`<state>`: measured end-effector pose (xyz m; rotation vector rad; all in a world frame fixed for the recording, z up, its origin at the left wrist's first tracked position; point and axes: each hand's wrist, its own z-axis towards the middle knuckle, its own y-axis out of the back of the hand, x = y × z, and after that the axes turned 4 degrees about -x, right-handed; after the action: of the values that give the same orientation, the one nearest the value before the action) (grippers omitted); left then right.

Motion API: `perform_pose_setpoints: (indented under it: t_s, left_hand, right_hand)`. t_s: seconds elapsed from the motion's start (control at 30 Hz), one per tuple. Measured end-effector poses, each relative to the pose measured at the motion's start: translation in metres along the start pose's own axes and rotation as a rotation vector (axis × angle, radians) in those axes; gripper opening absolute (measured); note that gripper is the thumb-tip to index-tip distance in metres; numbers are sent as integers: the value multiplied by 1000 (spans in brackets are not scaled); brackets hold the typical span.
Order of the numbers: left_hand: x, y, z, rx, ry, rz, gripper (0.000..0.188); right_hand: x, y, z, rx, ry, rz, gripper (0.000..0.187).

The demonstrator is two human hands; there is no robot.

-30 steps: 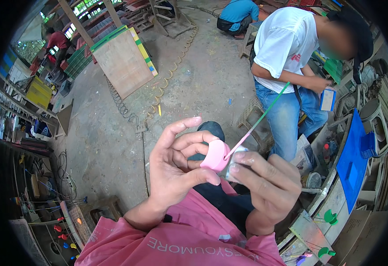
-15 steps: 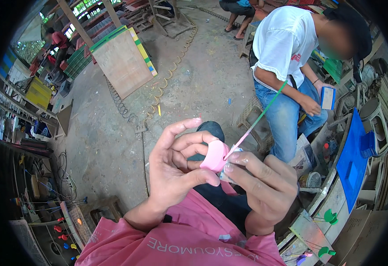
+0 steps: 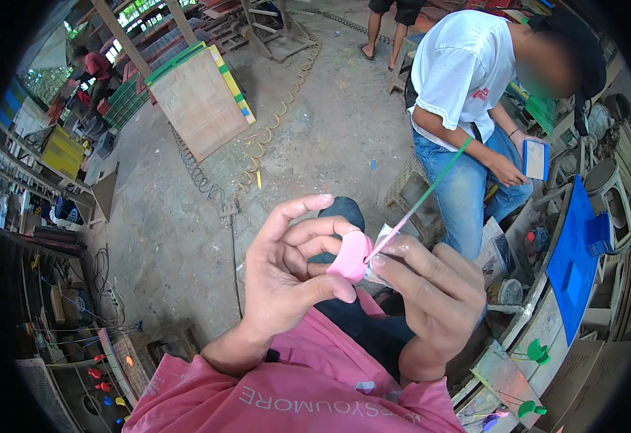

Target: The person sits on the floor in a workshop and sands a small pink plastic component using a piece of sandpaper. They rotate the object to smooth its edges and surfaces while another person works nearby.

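Observation:
My left hand (image 3: 276, 270) pinches a small pink rounded piece (image 3: 349, 257) between thumb and fingertips. A thin stick (image 3: 431, 189), green along its upper part and pink lower down, sticks out of a hole in this piece and slants up to the right. My right hand (image 3: 434, 292) is closed on a small pale printed scrap (image 3: 384, 232), which it presses against the pink piece beside the stick. Whether the scrap is paper or sandpaper I cannot tell. Whitish smears mark the fingertips of my right hand.
At the right a co-worker (image 3: 463, 65) sits holding a blue-edged block (image 3: 535, 160). A blue panel (image 3: 574, 252) lies on the bench there, near green pieces on sticks (image 3: 537, 351). Coiled hoses (image 3: 287, 108) cross the floor by a leaning board (image 3: 200, 105). Red pieces (image 3: 95, 372) stand lower left.
The scrap in my right hand has shifted slightly against the pink piece, and the stick has tilted a little to the right. The co-worker's block has turned; a person behind has straightened their legs.

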<state>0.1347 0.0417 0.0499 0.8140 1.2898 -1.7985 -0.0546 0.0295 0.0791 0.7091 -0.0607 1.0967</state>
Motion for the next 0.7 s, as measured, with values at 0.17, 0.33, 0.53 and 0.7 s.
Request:
perform_pose_setpoints:
  t_s: [0.17, 0.33, 0.53, 0.7]
  left_hand:
    - [0, -3, 1, -43, 49, -48, 78]
    - [1, -1, 2, -36, 47, -66, 79]
    - [-3, -4, 2, -18, 42, -66, 78]
    - [-1, -3, 2, 20, 18, -70, 76]
  right_hand:
    - [-10, 0, -4, -68, 21, 61, 28]
    - [-6, 2, -3, -52, 26, 84, 27]
    - [0, 3, 1, 24, 62, 57, 26]
    - [-5, 0, 1, 4, 51, 53, 25]
